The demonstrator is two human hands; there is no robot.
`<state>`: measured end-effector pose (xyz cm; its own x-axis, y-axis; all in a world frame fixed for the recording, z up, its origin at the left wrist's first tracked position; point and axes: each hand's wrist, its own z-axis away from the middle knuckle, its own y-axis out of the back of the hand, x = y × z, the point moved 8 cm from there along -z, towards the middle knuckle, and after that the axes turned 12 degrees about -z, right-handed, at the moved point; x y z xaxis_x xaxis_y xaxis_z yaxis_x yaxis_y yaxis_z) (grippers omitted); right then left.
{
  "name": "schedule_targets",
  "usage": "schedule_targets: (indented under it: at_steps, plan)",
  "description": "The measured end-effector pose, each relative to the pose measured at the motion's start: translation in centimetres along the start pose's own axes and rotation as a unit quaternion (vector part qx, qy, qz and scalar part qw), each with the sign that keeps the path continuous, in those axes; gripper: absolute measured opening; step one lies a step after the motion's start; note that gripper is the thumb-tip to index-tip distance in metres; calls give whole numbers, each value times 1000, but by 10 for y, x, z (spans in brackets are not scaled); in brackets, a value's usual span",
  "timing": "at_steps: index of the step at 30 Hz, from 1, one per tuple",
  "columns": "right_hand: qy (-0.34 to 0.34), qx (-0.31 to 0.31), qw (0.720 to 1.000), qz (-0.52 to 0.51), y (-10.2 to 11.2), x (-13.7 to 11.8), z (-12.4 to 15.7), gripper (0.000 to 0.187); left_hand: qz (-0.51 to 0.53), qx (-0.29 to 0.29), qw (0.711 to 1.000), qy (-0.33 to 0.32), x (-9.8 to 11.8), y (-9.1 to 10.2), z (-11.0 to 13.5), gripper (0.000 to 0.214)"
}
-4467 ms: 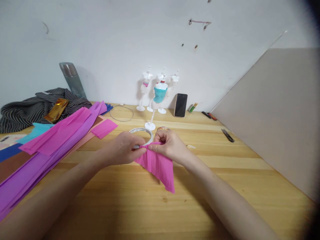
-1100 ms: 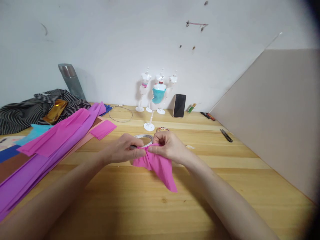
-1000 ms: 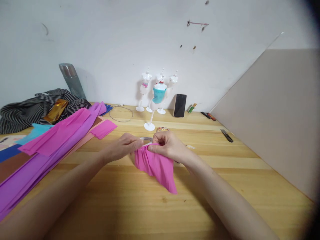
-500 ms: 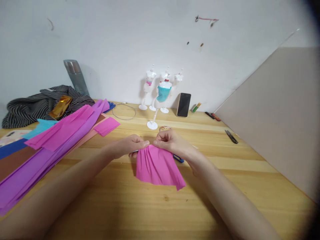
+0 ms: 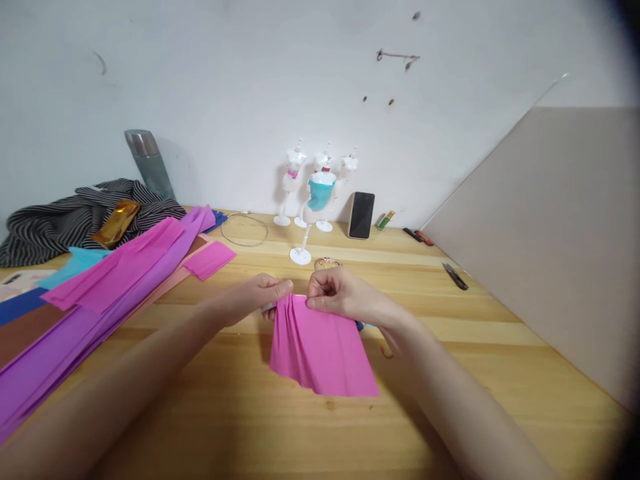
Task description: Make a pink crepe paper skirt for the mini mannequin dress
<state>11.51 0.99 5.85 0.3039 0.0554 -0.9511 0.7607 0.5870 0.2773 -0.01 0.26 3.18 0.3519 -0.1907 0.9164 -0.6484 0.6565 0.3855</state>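
A sheet of pink crepe paper (image 5: 327,353) hangs between my hands above the table, with gathered pleats on its left side and a flatter stretch on the right. My left hand (image 5: 270,293) pinches the upper left corner between thumb and fingers; something pale shows partly under those fingers. At the top edge, right of the pleats, my right hand (image 5: 337,293) grips the paper between thumb and bent fingers. A thin white strip shows along the edge between the hands. Behind the paper, a blue object (image 5: 359,325) is mostly hidden.
White mini dress forms (image 5: 301,255) stand at the back, one wrapped in turquoise. A phone (image 5: 361,215) leans on the wall. Snips (image 5: 455,277) lie right. Coloured paper sheets (image 5: 95,333), striped cloth (image 5: 55,220) and a bottle (image 5: 149,163) occupy the left; a looped wire (image 5: 245,230) lies behind.
The right hand has shifted slightly right along the top edge, opening a small gap between the hands. The paper hangs flatter on the right and its lower edge has moved. The view has shifted slightly.
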Motion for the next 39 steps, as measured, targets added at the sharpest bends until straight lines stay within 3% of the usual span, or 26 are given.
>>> schedule_targets:
  at_steps: [12, 16, 25, 31, 39]
  plan:
    - [-7, -3, 1000, 8, -2, 0, 3, 18, 30, -1, 999, 13, -3, -3, -1, 49]
    - [-9, 3, 1000, 22, -1, -5, 5, 18, -27, -16, 999, -6, 3, -1, 0, 44]
    - [65, 87, 983, 146, 8, -28, 16, 25, -201, 141, 968, -50, 28, 19, 9, 32]
    - [111, 70, 982, 134, -5, -47, 28, 19, -219, 146, 959, -104, 37, 16, 9, 31]
    - [125, 93, 976, 152, -6, -52, 33, 15, -204, 160, 961, -96, 32, 18, 8, 35]
